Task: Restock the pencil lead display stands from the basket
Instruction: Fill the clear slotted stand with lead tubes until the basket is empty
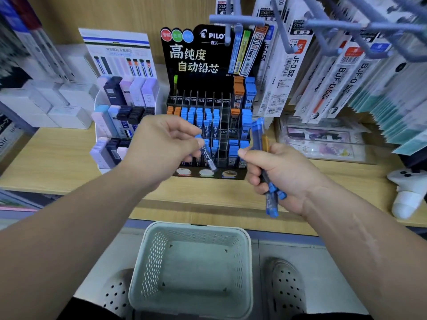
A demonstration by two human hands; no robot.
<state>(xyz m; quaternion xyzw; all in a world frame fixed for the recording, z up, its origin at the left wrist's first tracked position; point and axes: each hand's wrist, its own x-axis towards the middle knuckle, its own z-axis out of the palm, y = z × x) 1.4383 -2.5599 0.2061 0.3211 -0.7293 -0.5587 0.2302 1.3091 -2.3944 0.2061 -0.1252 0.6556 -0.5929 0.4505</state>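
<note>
My left hand [161,144] pinches one blue-capped lead tube [207,155] in front of the black Pilot display stand [208,93]. To its right, my right hand [275,174] grips a bundle of several lead tubes [268,167], blue ones and an orange one, upright beside the stand's right edge. The stand's tiered slots hold blue and orange tubes; some slots on the right side are empty. The pale green basket [245,241] sits on the floor below the shelf, and nothing shows inside it.
A white stand of pastel lead cases [120,112] stands left of the Pilot stand. Refill packs hang from hooks [323,65] at upper right. A white controller [406,190] lies on the wooden shelf at right. My shoes [286,289] flank the basket.
</note>
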